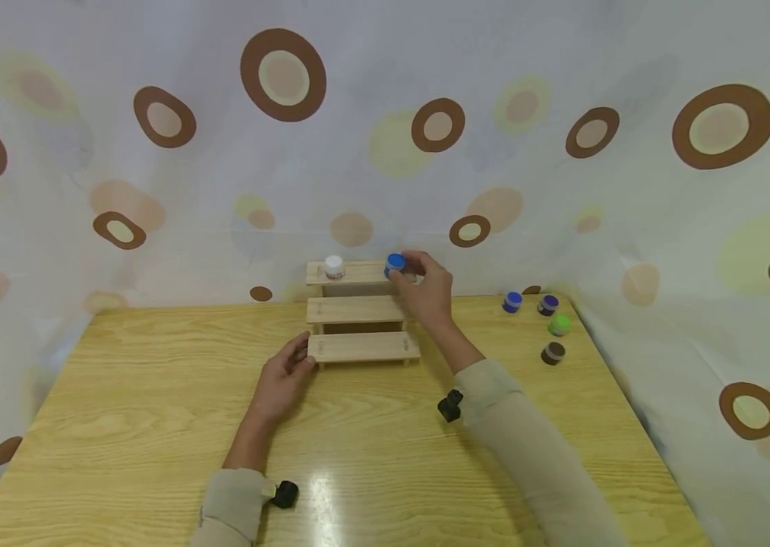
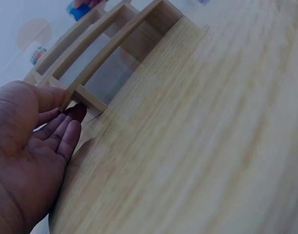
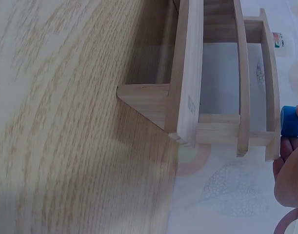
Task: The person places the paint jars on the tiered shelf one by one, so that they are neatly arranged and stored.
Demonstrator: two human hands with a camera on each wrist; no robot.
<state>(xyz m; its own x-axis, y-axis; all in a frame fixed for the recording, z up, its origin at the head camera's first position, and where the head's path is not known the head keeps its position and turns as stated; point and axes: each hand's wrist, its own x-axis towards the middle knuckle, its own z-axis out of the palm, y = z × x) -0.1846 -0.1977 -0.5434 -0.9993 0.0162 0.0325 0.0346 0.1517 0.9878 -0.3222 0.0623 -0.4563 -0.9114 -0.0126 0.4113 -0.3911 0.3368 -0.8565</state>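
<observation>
A small three-step wooden rack (image 1: 363,346) stands at the back of the table. My right hand (image 1: 428,295) pinches a blue-lidded paint jar (image 1: 395,264) between thumb and fingers at the right end of the top step. In the right wrist view, the blue jar (image 3: 291,122) is right at that step's surface. On the same step, toward the left, sits a white paint jar (image 1: 334,267). My left hand (image 1: 284,377) grips the left end of the lowest step, its thumb on the board's edge and fingertips beneath, as the left wrist view shows.
At the table's back right are several more paint jars: a blue one (image 1: 512,302), a purple one (image 1: 548,305), a green one (image 1: 560,325) and a dark brown one (image 1: 553,353). A patterned sheet (image 1: 364,175) hangs close behind the rack.
</observation>
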